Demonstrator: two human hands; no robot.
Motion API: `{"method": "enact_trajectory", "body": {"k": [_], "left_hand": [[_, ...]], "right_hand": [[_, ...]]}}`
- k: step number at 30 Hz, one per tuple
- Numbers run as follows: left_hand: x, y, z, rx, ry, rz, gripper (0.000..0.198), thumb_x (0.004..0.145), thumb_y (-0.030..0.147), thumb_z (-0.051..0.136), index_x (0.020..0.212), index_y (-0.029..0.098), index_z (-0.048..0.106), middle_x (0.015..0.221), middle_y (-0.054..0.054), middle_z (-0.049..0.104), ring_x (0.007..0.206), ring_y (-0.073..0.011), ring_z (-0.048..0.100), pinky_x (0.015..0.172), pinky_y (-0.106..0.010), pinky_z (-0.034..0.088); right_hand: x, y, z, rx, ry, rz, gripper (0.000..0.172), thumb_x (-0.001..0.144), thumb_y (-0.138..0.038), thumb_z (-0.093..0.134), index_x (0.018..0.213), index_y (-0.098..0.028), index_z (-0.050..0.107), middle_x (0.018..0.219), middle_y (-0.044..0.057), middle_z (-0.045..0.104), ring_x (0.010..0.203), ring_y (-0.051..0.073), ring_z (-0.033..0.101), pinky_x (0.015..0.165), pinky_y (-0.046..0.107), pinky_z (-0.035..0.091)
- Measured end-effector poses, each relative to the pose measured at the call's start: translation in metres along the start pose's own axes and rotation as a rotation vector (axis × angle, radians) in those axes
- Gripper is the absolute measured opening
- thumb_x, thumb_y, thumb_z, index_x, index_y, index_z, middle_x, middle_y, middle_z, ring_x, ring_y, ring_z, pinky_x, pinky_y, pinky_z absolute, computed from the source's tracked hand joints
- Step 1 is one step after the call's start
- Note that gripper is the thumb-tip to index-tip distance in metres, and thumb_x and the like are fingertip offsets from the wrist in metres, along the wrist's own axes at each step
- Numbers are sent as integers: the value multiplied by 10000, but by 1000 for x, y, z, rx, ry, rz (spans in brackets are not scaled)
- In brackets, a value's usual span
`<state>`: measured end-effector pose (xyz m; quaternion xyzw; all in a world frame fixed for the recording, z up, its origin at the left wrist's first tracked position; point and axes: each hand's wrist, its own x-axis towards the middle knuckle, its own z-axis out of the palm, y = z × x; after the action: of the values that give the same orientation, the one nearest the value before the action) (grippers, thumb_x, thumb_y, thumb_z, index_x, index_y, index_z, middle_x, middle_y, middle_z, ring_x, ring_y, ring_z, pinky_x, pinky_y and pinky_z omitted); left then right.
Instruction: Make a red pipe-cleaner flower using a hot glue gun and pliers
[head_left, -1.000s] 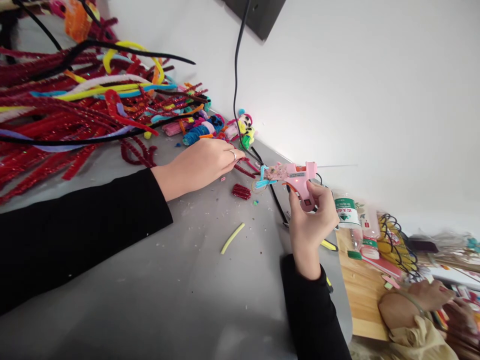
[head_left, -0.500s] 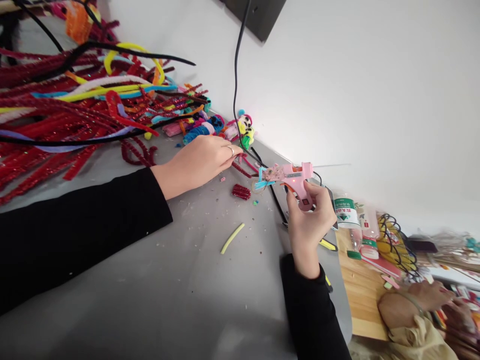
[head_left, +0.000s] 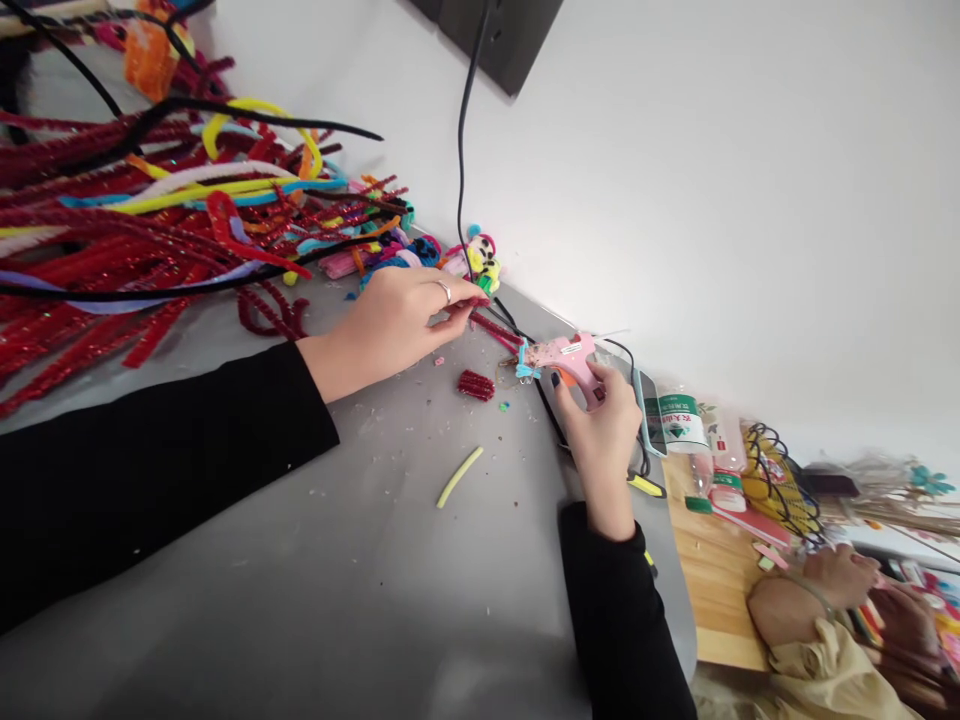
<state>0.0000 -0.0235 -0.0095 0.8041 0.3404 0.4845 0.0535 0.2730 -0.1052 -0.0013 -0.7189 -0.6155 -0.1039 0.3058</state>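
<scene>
My left hand (head_left: 405, 318), with a ring on one finger, pinches a dark red glittery pipe cleaner (head_left: 499, 330) by its end near the wall. My right hand (head_left: 606, 430) is closed around the grip of a pink glue gun (head_left: 559, 352). The gun's nozzle points left toward the pipe cleaner, and a light blue wire-like stand hangs at its front. Below the nozzle lies a short bundle of dark red pipe cleaner (head_left: 475, 385). A pale yellow-green piece of pipe cleaner (head_left: 459, 477) rests on the grey table (head_left: 360, 590).
A large heap of coloured pipe cleaners (head_left: 150, 240) fills the far left. Small fuzzy figures (head_left: 480, 260) stand by the wall. A black cable (head_left: 463, 150) runs down the wall. Bottles (head_left: 679, 420) and a yellow-handled cutter (head_left: 646, 486) lie right, near another person's hands (head_left: 840, 577).
My right hand has drawn slightly left and the glue gun has turned, nozzle now lower. My left fingers have closed on the red pipe cleaner. The camera view has shifted a little.
</scene>
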Motion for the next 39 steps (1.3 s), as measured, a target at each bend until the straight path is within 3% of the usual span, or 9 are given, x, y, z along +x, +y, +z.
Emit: {"method": "enact_trajectory", "body": {"k": [3, 6, 9, 12, 17, 22, 28, 34, 39], "left_hand": [[2, 7, -4, -45, 46, 67, 278, 997, 194, 506, 1007, 185, 783, 980, -25, 830, 840, -163, 768, 807, -288, 591], [3, 13, -8, -97, 5, 44, 269, 982, 191, 520, 1017, 233, 783, 1013, -7, 829, 866, -168, 774, 823, -296, 595], [4, 18, -12, -171, 9, 6, 246, 940, 184, 559, 1009, 232, 790, 992, 2, 831, 806, -165, 766, 797, -301, 601], [6, 22, -15, -277, -38, -60, 255, 911, 179, 561, 1017, 209, 791, 977, 20, 830, 736, -146, 737, 751, -295, 609], [7, 28, -18, -600, -232, -181, 276, 895, 184, 572, 1066, 194, 788, 1049, 8, 821, 846, -162, 745, 784, -285, 633], [6, 28, -16, -713, -366, -159, 263, 905, 207, 594, 1073, 186, 796, 1033, -31, 824, 860, -158, 760, 764, -237, 620], [5, 26, -15, -711, -448, -114, 272, 919, 192, 597, 1101, 188, 799, 1028, -62, 825, 844, -161, 773, 755, -214, 611], [5, 29, -14, -689, -457, -135, 266, 911, 219, 607, 1080, 197, 810, 981, -41, 826, 827, -162, 766, 747, -214, 606], [4, 29, -13, -684, -451, -161, 258, 915, 239, 608, 1057, 185, 816, 957, -45, 825, 802, -162, 759, 739, -220, 603]], "right_hand": [[0, 8, 3, -28, -107, -19, 366, 846, -473, 699, 1031, -157, 710, 915, 105, 700, 855, 250, 579, 813, 392, 473], [0, 15, 4, -61, -164, -54, 362, 888, -494, 670, 1020, -159, 712, 1052, 149, 677, 971, 273, 568, 893, 433, 457], [1, 13, -1, -30, -76, -49, 396, 885, -509, 691, 1088, -170, 706, 1125, 153, 654, 1049, 285, 569, 935, 462, 465], [2, 0, -10, 183, -16, -108, 351, 909, -461, 693, 1146, -201, 692, 1128, 116, 677, 1028, 247, 615, 920, 424, 515], [-1, -21, -16, 635, -355, -240, 397, 927, -492, 702, 1224, -228, 685, 1156, 102, 729, 969, 207, 694, 868, 359, 582], [-6, -25, -13, 743, -537, -223, 451, 887, -597, 713, 1134, -221, 744, 1011, 83, 775, 897, 215, 715, 892, 391, 597], [-8, -27, -16, 752, -528, -206, 356, 866, -568, 752, 989, -234, 779, 946, 63, 795, 883, 221, 732, 890, 397, 599], [-10, -32, -19, 713, -437, -348, 283, 910, -505, 729, 962, -232, 782, 891, 44, 794, 801, 194, 723, 824, 366, 590], [-11, -32, -19, 610, -425, -383, 288, 915, -508, 721, 959, -228, 774, 880, 44, 791, 782, 189, 716, 828, 367, 583]]}}
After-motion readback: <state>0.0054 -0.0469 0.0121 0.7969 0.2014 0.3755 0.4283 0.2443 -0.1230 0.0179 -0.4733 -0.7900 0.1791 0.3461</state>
